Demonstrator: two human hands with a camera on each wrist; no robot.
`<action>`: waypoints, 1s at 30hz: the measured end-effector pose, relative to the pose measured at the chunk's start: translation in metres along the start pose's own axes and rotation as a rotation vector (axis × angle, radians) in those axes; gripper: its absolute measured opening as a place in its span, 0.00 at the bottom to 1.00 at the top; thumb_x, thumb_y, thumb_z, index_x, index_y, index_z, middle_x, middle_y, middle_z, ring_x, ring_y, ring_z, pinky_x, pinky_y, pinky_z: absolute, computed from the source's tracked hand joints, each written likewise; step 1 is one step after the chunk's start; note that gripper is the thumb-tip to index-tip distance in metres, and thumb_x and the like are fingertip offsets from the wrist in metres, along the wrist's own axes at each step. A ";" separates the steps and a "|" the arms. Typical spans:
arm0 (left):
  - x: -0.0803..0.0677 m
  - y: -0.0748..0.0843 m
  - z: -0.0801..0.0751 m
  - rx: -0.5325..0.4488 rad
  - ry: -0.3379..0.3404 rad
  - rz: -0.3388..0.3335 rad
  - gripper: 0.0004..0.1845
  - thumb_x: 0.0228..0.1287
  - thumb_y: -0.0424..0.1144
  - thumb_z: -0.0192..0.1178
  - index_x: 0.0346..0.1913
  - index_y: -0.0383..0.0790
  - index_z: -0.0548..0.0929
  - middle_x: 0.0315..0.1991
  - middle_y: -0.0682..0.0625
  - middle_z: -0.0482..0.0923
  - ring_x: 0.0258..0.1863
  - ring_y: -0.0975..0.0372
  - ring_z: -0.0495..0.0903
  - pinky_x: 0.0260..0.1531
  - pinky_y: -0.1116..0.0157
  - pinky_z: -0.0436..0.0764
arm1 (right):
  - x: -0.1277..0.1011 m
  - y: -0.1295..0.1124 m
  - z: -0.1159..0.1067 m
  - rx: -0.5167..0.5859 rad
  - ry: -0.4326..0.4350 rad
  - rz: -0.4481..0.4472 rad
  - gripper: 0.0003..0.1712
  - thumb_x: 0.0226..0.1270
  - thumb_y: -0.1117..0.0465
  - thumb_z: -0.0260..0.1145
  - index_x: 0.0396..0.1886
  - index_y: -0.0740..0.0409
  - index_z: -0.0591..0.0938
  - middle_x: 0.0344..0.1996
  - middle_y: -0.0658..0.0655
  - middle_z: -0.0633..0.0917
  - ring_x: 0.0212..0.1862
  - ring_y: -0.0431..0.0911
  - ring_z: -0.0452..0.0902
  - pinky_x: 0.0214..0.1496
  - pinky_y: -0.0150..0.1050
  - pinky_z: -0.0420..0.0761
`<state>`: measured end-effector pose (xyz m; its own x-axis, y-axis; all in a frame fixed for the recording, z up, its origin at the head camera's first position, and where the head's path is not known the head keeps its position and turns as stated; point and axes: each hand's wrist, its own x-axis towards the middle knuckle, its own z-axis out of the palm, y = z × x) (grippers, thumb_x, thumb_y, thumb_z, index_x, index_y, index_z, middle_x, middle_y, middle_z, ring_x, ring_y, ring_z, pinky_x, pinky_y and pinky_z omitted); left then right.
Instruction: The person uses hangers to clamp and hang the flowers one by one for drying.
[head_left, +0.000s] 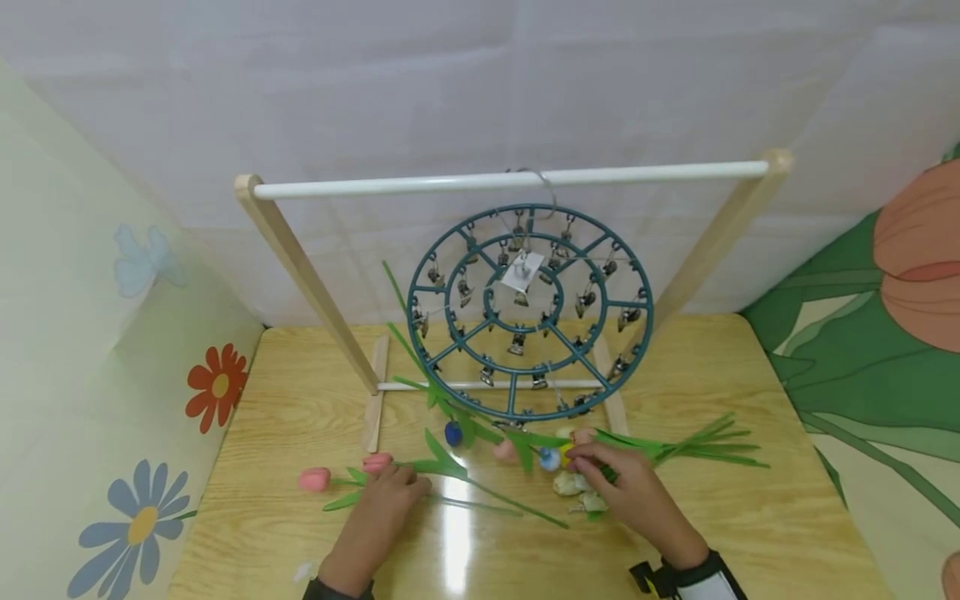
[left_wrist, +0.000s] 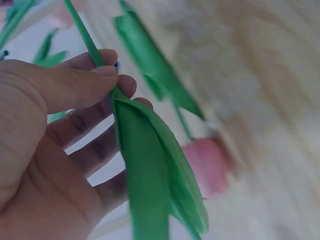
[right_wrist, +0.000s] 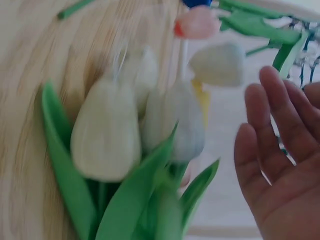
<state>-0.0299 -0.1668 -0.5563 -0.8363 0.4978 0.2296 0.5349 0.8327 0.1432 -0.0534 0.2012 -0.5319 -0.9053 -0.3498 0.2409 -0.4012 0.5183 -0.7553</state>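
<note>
Between thumb and fingers, my left hand (head_left: 386, 500) pinches the green stem (left_wrist: 82, 35) of an artificial tulip just above its folded leaf (left_wrist: 145, 165); the flower head lies outside the left wrist view. A pink tulip (left_wrist: 207, 167) shows behind that leaf. Two pink tulip heads, the nearer (head_left: 377, 463) and the farther (head_left: 315, 479), lie by my left hand. My right hand (head_left: 626, 487) is over a bunch of tulips, beside a yellow one (head_left: 566, 454) and a pale blue one (head_left: 550, 459). Its visible fingers (right_wrist: 257, 107) are extended, apart from the white tulips (right_wrist: 107, 130).
A round green clip hanger (head_left: 513, 417) hangs from the white rod (head_left: 360, 188) of a wooden-legged stand. Under its front edge lies a dark blue tulip (head_left: 453, 433). Bunched stems (head_left: 712, 448) extend right across the wooden table (head_left: 750, 533). A white scrap (head_left: 303, 572) lies near the front left.
</note>
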 end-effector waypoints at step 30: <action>0.053 0.056 -0.020 -0.305 0.424 0.234 0.12 0.57 0.26 0.61 0.44 0.40 0.84 0.39 0.52 0.80 0.37 0.62 0.80 0.43 0.72 0.85 | 0.004 -0.029 -0.007 0.219 0.150 -0.246 0.24 0.53 0.82 0.72 0.50 0.64 0.85 0.51 0.45 0.89 0.43 0.35 0.86 0.38 0.26 0.85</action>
<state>-0.0414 -0.0985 -0.5167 -0.6041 0.4670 0.6458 0.7629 0.5732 0.2991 -0.0460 0.1903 -0.5044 -0.8025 -0.3166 0.5058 -0.5846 0.2473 -0.7727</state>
